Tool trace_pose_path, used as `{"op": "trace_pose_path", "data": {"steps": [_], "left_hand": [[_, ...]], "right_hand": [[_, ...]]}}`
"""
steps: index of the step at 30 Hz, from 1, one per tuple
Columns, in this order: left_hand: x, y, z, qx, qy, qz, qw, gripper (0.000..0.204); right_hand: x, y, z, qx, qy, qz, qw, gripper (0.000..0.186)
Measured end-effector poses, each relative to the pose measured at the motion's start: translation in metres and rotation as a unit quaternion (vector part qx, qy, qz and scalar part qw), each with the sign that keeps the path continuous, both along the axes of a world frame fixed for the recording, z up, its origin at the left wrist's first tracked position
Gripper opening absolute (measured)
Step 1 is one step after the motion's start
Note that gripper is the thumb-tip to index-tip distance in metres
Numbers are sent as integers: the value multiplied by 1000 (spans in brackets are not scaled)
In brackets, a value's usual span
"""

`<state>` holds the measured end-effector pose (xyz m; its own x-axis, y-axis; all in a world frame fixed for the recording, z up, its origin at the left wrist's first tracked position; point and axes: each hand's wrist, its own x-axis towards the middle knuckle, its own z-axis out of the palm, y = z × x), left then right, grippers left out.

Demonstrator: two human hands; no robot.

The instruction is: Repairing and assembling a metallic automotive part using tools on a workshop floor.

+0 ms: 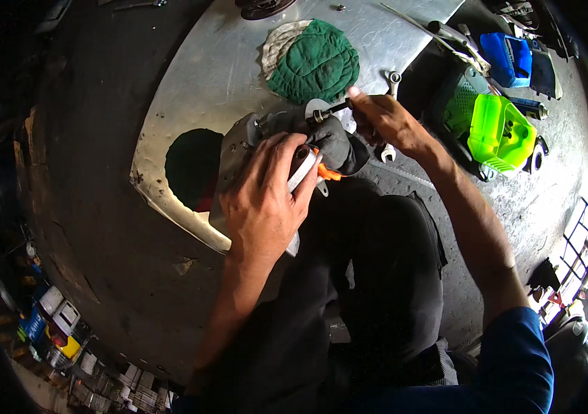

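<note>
My left hand point(266, 190) is closed over a grey metal machine part point(237, 141), its fingers curled beside a pale tubular piece with a dark round opening. An orange piece point(330, 173) sticks out near the fingertips. At the far side of the part, my right hand point(385, 123) is closed round the dark handle of a tool point(339, 108), whose silver socket-like end meets the part. Dark cloth or a glove bunches between the hands. A combination wrench point(394, 78) lies partly hidden behind my right hand.
Beneath the work is a metal sheet point(176, 103) with a large round hole. A green and whitish cloth pad point(321, 58) lies beyond my hands. To the right are a bright green plastic housing point(497, 134), a blue plastic housing point(504, 61) and rods. Boxes stand at lower left.
</note>
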<state>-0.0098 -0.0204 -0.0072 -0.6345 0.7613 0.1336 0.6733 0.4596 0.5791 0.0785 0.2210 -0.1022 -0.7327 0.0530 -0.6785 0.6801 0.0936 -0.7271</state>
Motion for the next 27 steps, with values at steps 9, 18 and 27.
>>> {"op": "trace_pose_path", "data": {"steps": [9, 18, 27], "left_hand": [[2, 8, 3, -13, 15, -11, 1000, 33], [-1, 8, 1, -12, 34, -13, 999, 32], [1, 5, 0, -21, 18, -15, 1000, 33]], "right_hand": [[50, 27, -74, 511, 100, -94, 849, 32], [44, -14, 8, 165, 115, -116, 973, 23], [40, 4, -27, 232, 262, 25, 936, 28]]}}
